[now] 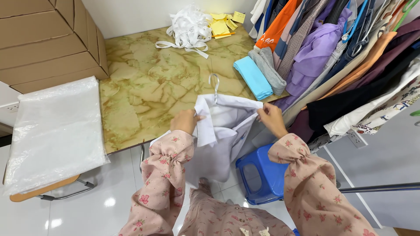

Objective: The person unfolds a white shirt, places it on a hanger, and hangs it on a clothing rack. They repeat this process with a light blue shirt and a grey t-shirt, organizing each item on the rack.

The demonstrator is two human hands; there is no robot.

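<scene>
1. Far left, brown cardboard boxes (48, 39) stack against the wall, and below them a pile of clear plastic bags (54, 131) lies on a small stand over a glossy white tile floor (87, 214).
2. A counter (144, 87) with a yellow-green marbled top fills the centre; a tangle of white straps (188, 28) and yellow paper slips (223, 24) sit at its far edge.
3. The left hand (183, 121), in a pink floral sleeve, is closed on the left side of a white shirt (218, 131) near its collar.
4. The shirt hangs from a wire hanger (214, 85), held up just past the counter's near edge, its hem dropping toward the floor.
5. The right hand (271, 119) pinches the shirt's right shoulder between thumb and fingers.
6. Folded blue cloth (253, 78) and folded grey cloth (269, 70) rest side by side on the counter's right end.
7. A blue plastic stool (258, 179) stands below the right arm.
8. Far right, a crowded rack of hanging garments (341, 57) in orange, purple, black and white.
</scene>
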